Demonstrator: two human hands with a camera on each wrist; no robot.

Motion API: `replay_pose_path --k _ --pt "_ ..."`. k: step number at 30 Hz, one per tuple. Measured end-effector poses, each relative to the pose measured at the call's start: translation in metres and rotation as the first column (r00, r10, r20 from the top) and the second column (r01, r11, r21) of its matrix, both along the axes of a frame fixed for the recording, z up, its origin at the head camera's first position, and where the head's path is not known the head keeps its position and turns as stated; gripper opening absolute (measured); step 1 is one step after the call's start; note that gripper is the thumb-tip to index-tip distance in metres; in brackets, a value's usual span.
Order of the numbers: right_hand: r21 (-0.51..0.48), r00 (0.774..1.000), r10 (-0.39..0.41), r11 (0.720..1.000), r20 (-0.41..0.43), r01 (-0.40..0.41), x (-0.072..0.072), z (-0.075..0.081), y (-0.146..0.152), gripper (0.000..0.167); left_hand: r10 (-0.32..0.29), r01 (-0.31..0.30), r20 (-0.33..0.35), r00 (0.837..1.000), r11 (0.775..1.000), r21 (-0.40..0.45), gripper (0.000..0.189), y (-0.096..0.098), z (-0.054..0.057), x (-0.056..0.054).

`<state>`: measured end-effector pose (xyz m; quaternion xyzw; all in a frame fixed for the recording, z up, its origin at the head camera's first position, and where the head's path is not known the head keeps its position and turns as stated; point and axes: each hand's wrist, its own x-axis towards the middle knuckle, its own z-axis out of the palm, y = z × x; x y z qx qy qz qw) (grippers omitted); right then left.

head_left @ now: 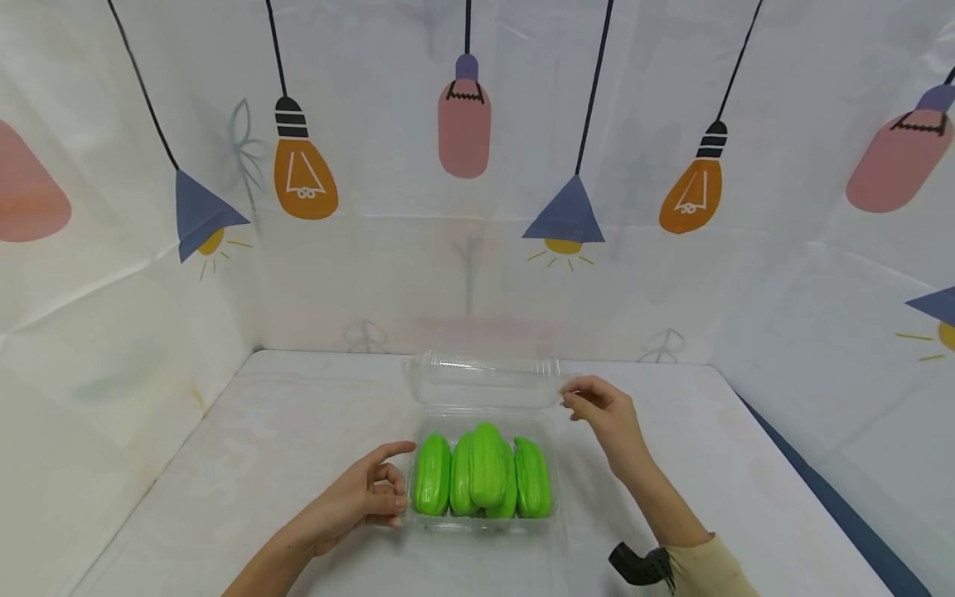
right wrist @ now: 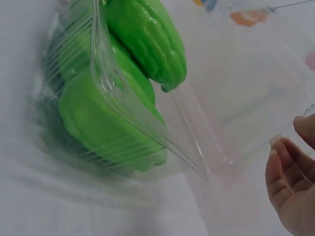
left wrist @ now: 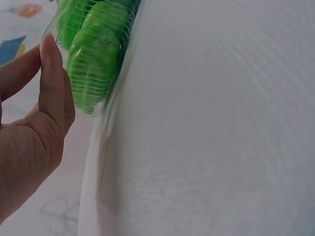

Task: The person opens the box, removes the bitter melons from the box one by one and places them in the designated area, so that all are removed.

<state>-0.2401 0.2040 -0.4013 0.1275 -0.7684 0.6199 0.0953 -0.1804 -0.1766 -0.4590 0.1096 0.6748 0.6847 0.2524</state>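
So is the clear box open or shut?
Open: its clear lid is back behind the box, leaving the green vegetables uncovered.

Drawn lamps (head_left: 690, 195) hung on a white sheet (head_left: 380, 166).
Near the middle, a pink lamp (head_left: 464, 133) hung on a black line (head_left: 467, 25) between an orange bulb (head_left: 306, 178) and a blue lamp (head_left: 564, 214) with a yellow bulb (head_left: 563, 246) under it. More lamps were on both sides. Below was a white table (head_left: 298, 431), and a dark blue strip (head_left: 830, 499) ran by its right edge.
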Motion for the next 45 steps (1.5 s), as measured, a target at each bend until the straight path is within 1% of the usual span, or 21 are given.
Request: replay_pose_path --k 4,10,13,16,19,26,32,37,45 --pt "0.008 1.000 0.006 1.000 0.012 -0.006 -0.007 -0.004 0.001 0.025 0.004 -0.004 0.001 1.000 1.000 -0.003 0.080 0.001 0.001 0.001" --pt "0.023 0.999 -0.010 1.000 0.045 0.009 -0.017 -0.010 0.000 0.028 0.000 0.000 -0.004 1.000 1.000 -0.003 0.082 0.001 0.001 0.000" --pt "0.033 0.998 -0.021 0.999 0.059 0.019 -0.017 -0.008 -0.001 0.024 -0.001 0.001 -0.005 1.000 1.000 -0.003 0.082 0.001 0.001 0.000" --pt "0.058 0.998 -0.035 0.998 0.061 0.031 -0.014 -0.001 -0.005 0.018 -0.003 0.003 -0.006 1.000 1.000 -0.002 0.081 0.001 0.001 0.000" --pt "0.078 0.997 -0.047 0.996 0.057 0.043 -0.014 0.002 -0.008 0.016 -0.005 0.005 -0.007 1.000 1.000 0.000 0.080 0.001 0.001 0.000" --pt "0.078 0.997 -0.070 0.995 0.039 0.067 -0.031 -0.014 -0.005 0.018 -0.003 0.003 -0.008 1.000 1.000 -0.001 0.080 0.000 0.000 0.001" --pt "0.078 0.996 -0.088 0.993 0.033 0.085 -0.041 -0.020 -0.007 0.021 -0.005 0.005 -0.012 1.000 1.000 -0.002 0.080 -0.002 0.000 0.003" --pt "0.064 0.994 -0.093 0.994 0.066 0.089 -0.047 -0.020 -0.008 0.019 -0.009 0.009 -0.012 1.000 1.000 -0.003 0.080 -0.002 -0.001 0.004" --pt "0.056 0.987 -0.095 0.995 0.130 0.088 -0.056 -0.024 -0.006 0.027 -0.024 0.024 -0.007 1.000 1.000 0.000 0.080 -0.003 -0.002 0.006"
